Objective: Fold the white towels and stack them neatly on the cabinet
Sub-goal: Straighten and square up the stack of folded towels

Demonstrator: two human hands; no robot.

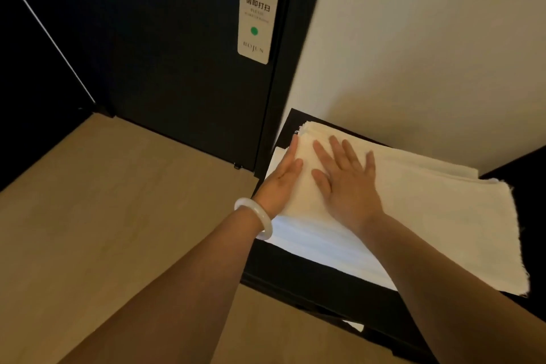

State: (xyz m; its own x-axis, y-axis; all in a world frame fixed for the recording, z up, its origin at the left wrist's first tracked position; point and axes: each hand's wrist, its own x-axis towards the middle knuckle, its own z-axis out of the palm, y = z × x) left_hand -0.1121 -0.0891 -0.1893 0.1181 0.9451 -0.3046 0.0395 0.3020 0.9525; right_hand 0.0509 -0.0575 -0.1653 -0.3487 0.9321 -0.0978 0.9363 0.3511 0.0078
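Smoothing the soft, limp towel (428, 216): left hand (280, 177) flat at its nine-o'clock edge, right hand (345, 183) spread on top, neither grasping; likely lifting best by corners.

A small folded cream-white cloth towel (304, 201) lies flat on top of the pile, at its left end. Under it is a big flat white towel (443, 216) that spreads out to the right. Its right edge looks rough and seems to hang a little past the top's edge. Below these, brighter white folded towels (319, 245) show in thin layers along the near side. How many there are is hard to tell. The whole pile rests on a low black cabinet (310, 281) and covers most of its top.
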